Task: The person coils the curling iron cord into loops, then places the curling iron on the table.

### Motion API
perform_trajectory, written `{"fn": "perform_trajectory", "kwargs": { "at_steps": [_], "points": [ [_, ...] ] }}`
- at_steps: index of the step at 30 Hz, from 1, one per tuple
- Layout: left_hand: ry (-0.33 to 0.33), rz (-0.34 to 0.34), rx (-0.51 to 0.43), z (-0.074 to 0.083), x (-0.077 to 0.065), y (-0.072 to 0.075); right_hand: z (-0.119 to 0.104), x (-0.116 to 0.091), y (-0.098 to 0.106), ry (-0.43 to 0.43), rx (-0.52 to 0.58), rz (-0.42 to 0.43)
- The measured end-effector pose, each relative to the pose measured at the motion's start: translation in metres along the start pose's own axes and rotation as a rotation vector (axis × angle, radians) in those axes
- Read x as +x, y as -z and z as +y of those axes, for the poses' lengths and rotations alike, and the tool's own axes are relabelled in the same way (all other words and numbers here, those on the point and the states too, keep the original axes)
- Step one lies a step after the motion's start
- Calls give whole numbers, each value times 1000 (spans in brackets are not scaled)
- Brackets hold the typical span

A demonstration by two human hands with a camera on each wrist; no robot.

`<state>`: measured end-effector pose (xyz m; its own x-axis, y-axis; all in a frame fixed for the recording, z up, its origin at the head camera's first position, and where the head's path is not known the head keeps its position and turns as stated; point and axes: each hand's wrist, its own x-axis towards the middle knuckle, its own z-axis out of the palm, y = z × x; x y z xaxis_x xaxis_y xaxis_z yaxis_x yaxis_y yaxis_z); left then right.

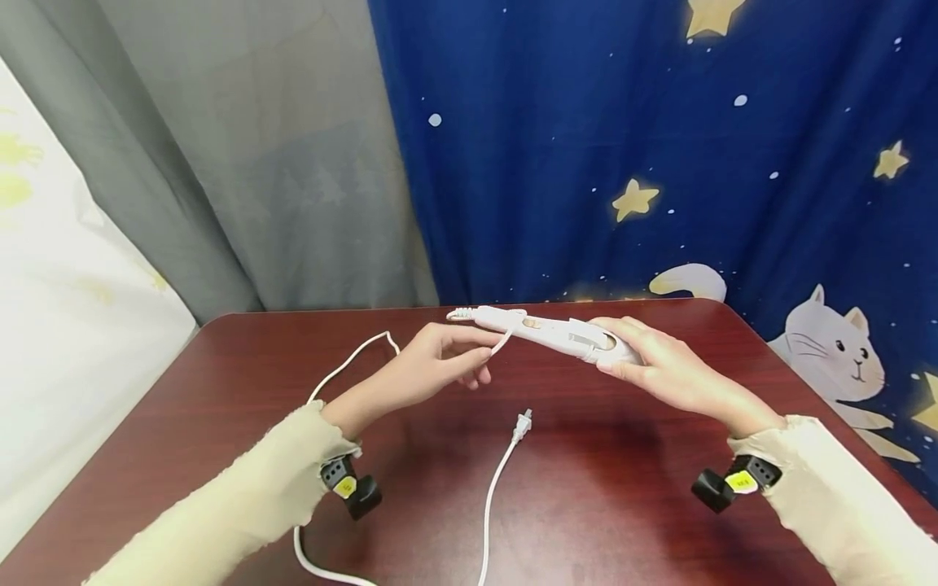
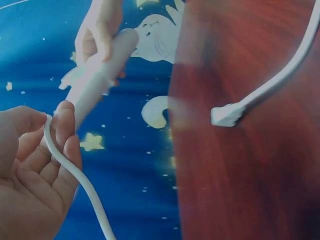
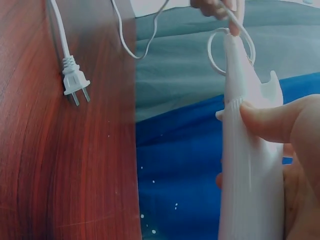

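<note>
A white, slim corded appliance that looks like a hair iron [image 1: 553,334] is held above the far part of the table. My right hand [image 1: 667,366] grips its thick right end, thumb on the near side. In the right wrist view, the thumb lies along the white body [image 3: 250,185], just below a ribbed ring. My left hand [image 1: 443,362] pinches the white cord [image 2: 82,177] between thumb and fingers, near the iron's thin end. The cord makes a loop [image 3: 212,52] round that end. How far the right fingers wrap behind the body is partly hidden.
On the dark red-brown table [image 1: 601,505] lies the cord's two-pin plug [image 1: 523,425], nearer to me than the hands. More cord [image 1: 344,370] trails along the left side, partly behind the left arm. Blue and grey curtains [image 1: 513,163] hang behind the far table edge.
</note>
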<state>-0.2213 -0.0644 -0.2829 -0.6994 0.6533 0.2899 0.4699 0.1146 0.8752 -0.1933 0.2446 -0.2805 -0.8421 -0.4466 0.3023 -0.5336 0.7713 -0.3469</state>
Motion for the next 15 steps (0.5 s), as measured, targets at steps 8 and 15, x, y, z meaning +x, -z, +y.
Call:
{"fn": "perform_trajectory", "kwargs": {
  "at_steps": [8,15],
  "points": [
    [36,-83,11,-32,-9,-8,-8,-3,3,9,59,28],
    [90,-147,124,-51,-8,-7,-13,-11,4,104,87,-26]
  ]
}}
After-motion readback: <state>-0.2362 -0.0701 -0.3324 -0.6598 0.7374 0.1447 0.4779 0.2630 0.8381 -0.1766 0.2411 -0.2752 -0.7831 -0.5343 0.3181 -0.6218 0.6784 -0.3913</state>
